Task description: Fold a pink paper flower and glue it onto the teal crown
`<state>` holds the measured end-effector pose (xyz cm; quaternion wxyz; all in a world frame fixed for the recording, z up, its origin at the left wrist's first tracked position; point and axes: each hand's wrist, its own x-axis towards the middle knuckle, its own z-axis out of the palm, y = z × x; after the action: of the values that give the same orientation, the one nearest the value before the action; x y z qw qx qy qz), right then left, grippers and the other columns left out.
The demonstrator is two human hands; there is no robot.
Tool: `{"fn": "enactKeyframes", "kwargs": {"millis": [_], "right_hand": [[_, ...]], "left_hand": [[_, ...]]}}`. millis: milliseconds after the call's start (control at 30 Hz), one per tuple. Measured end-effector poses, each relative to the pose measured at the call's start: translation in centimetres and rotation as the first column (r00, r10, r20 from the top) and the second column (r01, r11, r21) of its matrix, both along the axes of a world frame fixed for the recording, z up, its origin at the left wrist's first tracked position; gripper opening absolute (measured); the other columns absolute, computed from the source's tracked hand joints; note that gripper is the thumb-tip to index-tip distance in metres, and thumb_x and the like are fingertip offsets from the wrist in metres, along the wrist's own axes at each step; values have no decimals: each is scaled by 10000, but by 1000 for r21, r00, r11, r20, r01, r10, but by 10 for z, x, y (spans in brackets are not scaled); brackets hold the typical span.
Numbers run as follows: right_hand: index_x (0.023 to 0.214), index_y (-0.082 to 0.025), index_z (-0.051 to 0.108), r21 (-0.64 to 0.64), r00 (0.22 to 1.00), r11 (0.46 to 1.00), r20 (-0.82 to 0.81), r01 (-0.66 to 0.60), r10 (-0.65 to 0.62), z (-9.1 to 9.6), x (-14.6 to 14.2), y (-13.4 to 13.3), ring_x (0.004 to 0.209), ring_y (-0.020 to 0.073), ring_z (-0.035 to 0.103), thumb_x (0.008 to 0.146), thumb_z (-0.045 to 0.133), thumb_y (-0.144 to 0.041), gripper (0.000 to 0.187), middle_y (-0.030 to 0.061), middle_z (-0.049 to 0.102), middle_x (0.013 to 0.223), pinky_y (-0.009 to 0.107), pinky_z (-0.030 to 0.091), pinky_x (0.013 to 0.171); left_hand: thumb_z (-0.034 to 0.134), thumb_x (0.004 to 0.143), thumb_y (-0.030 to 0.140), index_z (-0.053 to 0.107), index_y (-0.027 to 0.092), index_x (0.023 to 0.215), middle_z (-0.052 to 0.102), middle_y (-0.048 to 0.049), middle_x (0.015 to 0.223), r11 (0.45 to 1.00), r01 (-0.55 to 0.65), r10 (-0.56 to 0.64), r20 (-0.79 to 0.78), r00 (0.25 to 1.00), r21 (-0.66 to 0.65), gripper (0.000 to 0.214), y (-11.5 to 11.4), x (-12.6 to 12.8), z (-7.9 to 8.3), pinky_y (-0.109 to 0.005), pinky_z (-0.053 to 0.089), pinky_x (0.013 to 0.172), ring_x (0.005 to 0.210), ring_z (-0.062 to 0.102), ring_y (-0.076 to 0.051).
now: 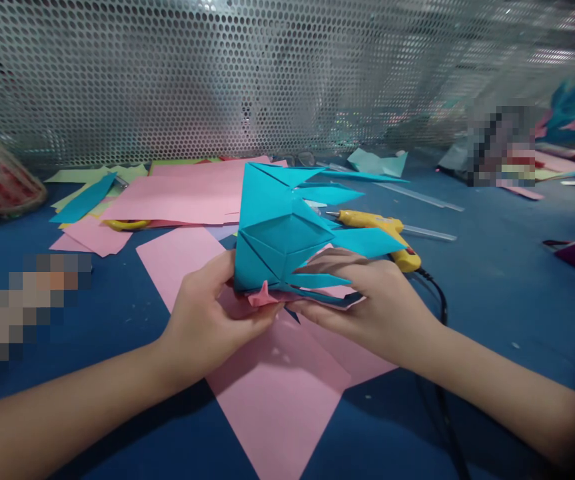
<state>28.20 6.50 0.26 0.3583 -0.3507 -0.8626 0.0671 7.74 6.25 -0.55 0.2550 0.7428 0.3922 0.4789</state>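
Note:
Between my two hands is a folded blue paper model (287, 230), raised above the table, with pointed flaps spreading to the right. My left hand (207, 307) grips its lower left edge, fingers behind it and thumb underneath. A small pink folded paper piece (263, 296) sits at the model's bottom edge, near the left thumb. My right hand (367, 300) is closed around the lower right side, among the blue flaps, its thumb below. Some right fingertips are hidden by the paper. Pink paper sheets (287, 393) lie beneath both hands.
A yellow glue gun (380, 223) with a black cord (442, 300) lies right of the model, near clear glue sticks (427, 232). Behind are stacked pink sheets (172, 193), yellow-handled scissors (127, 225) and a blue strip (84, 198). A perforated metal screen (217, 80) stands at the back.

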Motion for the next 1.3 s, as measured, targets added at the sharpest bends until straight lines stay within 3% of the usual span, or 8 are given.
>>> {"fn": "enactKeyframes", "kwargs": {"millis": [400, 800, 1300], "right_hand": [[937, -211, 718, -11, 998, 999, 36, 44, -43, -4, 0, -1, 882, 228, 736, 818, 678, -252, 132, 37, 764, 862, 311, 611, 763], [883, -202, 718, 5, 1000, 1000, -5, -7, 7, -2, -3, -1, 861, 207, 732, 800, 666, -162, 106, 29, 762, 858, 295, 606, 796], [838, -212, 687, 10, 1000, 1000, -11, -6, 6, -3, 0, -2, 905, 206, 732, 819, 671, -211, 24, 20, 761, 851, 291, 603, 826]], "left_hand": [[736, 724, 198, 605, 219, 779, 693, 1, 775, 1000, -8, 8, -39, 999, -4, 143, 0, -3, -5, -285, 505, 589, 704, 636, -176], [723, 718, 190, 604, 226, 789, 675, 12, 747, 999, 12, -13, -33, 999, -39, 143, 0, -4, -4, -282, 481, 561, 669, 608, -171], [723, 723, 189, 619, 184, 811, 652, 16, 739, 997, 47, -47, -3, 999, -62, 136, 2, 0, -4, -243, 474, 584, 653, 558, -133]]}}
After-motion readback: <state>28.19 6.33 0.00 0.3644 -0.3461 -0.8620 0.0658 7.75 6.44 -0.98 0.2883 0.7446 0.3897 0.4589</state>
